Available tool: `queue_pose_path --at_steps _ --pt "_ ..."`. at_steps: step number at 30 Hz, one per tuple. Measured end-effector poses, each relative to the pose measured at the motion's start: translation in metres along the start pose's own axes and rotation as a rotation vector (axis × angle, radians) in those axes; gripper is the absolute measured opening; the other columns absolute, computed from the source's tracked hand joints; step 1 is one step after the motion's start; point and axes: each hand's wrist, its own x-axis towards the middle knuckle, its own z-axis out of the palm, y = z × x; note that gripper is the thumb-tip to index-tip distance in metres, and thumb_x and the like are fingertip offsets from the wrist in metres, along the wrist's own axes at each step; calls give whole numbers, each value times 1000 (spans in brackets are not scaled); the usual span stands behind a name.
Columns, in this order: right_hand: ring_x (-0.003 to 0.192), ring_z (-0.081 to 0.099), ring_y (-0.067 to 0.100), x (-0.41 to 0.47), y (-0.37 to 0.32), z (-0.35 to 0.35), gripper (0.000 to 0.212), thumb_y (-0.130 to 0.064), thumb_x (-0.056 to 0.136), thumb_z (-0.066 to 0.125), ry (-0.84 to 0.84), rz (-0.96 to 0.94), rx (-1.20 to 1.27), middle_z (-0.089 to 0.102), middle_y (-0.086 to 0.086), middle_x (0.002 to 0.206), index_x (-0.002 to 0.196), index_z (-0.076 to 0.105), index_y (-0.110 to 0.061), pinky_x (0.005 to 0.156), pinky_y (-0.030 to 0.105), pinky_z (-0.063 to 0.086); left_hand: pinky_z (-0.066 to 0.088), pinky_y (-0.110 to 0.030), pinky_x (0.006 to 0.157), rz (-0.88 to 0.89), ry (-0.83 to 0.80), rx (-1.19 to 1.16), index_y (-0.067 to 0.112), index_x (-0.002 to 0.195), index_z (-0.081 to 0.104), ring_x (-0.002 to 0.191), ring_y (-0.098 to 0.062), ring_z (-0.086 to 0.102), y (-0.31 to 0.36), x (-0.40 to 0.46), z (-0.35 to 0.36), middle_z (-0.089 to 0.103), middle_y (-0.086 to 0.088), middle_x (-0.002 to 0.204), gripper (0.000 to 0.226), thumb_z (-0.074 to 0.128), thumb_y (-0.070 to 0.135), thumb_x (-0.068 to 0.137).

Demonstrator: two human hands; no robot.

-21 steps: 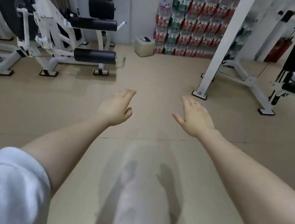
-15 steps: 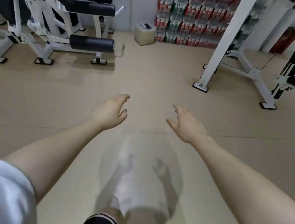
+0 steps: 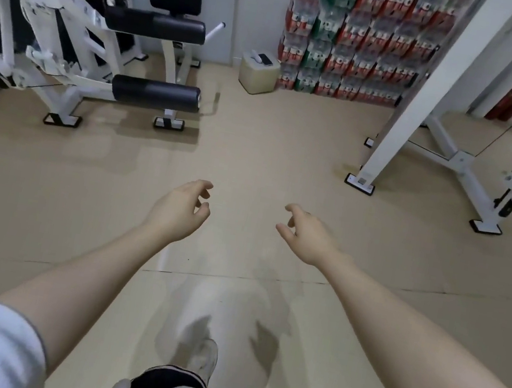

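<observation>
Both hands reach forward in the middle of the frame, side by side with a gap between them, above the tan floor [image 3: 256,146]. The left hand [image 3: 178,211] has loosely curled fingers, its thumb near the fingertips, and holds nothing. The right hand [image 3: 307,237] is also loosely curled and holds nothing. The floor spreads beneath and beyond them. A white post [image 3: 412,95] stands at the upper right and an exercise machine [image 3: 154,25] at the upper left, both well apart from the hands.
</observation>
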Motion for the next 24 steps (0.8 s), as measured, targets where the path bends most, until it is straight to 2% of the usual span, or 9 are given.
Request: queue_pose_path --at_steps 4,9,14,18,21,24 --pt "113 52 26 85 -1 -35 49 -41 94 40 22 16 -14 55 6 123 135 33 -16 86 38 45 49 -37 83 22 -13 -10 14 124 48 86 -14 55 5 97 -20 60 0 114 37 46 17 87" --pt "108 53 22 172 18 -75 46 -41 93 41 94 65 14 56 2 116 132 36 -18 77 34 42 49 -35 83 107 -11 -22 15 122 50 84 -12 53 30 204 -32 61 2 113 36 47 18 87" --pt "103 56 25 266 59 -106 45 -40 93 41 135 84 25 58 4 112 131 37 -15 76 37 47 46 -31 81 154 -1 -17 14 124 50 81 -12 52 45 317 -25 62 2 115 36 47 17 88" --pt "108 53 25 346 89 -136 45 -37 95 42 140 65 -4 57 7 118 132 37 -12 68 29 33 48 -32 82 188 -5 -11 15 124 49 84 -10 53 55 406 -13 61 2 116 37 47 18 88" --pt "112 50 26 418 113 -170 46 -36 96 41 130 71 -7 55 8 121 134 36 -12 68 27 29 45 -29 81 157 -19 -3 15 126 48 85 -10 52 68 486 -8 60 1 118 37 46 18 89" --pt "114 49 25 487 134 -202 46 -39 95 40 114 75 -7 54 7 124 134 36 -15 70 30 35 40 -25 78 121 -1 -14 12 126 48 87 -12 53 82 559 -14 59 -2 119 37 46 17 90"
